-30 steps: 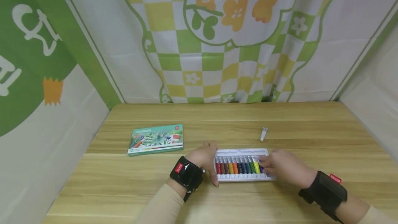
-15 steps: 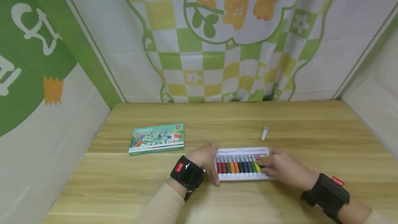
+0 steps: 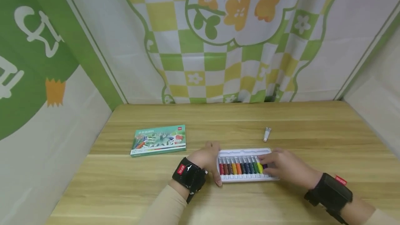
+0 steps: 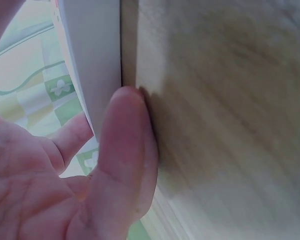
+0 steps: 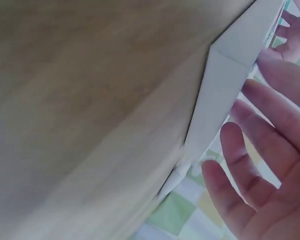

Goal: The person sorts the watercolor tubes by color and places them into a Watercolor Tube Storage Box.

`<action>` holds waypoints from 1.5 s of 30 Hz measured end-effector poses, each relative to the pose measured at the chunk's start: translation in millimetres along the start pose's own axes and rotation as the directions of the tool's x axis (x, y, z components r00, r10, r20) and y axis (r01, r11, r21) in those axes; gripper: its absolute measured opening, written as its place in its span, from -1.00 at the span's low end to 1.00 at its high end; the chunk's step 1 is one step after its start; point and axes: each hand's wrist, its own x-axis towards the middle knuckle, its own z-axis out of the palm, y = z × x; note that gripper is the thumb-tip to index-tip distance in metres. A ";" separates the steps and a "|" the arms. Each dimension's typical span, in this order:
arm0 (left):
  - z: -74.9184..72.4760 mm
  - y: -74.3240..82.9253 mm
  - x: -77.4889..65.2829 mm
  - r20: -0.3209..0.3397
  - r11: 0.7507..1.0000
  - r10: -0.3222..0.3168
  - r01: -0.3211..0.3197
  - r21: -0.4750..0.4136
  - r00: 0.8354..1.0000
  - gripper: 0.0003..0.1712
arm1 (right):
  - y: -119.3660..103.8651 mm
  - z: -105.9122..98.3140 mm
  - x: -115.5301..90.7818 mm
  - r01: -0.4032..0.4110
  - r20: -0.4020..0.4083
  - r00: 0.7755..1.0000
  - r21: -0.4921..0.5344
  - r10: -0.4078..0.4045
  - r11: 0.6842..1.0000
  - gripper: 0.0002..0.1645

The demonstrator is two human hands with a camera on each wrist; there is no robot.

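Observation:
A white plastic tray [image 3: 247, 180] on the table holds a row of small paint tubes [image 3: 239, 168], from red and brown through orange, blue and green to yellow. My left hand [image 3: 205, 158] holds the tray's left end, thumb at the near corner and fingers at the far one. In the left wrist view the thumb [image 4: 122, 135] lies against the white wall. My right hand [image 3: 290, 167] reaches over the right end, thumb and forefinger at the two ends of a dark purple paint tube [image 3: 265, 166]. Its other fingers [image 5: 235, 145] are spread beside the tray wall [image 5: 215, 90].
A single white paint tube [image 3: 267, 134] lies on the wooden table [image 3: 200, 117] behind the tray. A flat green illustrated paint box [image 3: 158, 141] lies to the left. Printed curtains [image 3: 237, 55] close off the back and sides.
The right hand has shifted slightly over the tray's right end, where a blue tube showed earlier and a dark purple one shows now. The yellow tube tilted, then straightened. The left hand stays at the tray.

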 end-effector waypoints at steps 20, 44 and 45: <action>-2.7 1.8 2.0 0.004 1.000 -0.018 0.018 -0.007 1.000 0.26 | 3.8 -7.5 11.4 -0.059 0.138 0.989 0.092 0.046 0.994 -0.61; -2.3 2.7 2.1 0.027 0.999 -0.035 0.035 0.004 0.999 0.29 | 10.2 -16.5 3.9 -0.079 0.102 0.993 0.157 0.064 0.984 -0.78; -2.1 2.5 2.2 0.027 0.999 -0.035 0.035 0.005 0.999 0.29 | 10.6 -16.5 3.8 -0.089 0.111 0.991 0.166 0.071 0.982 -0.78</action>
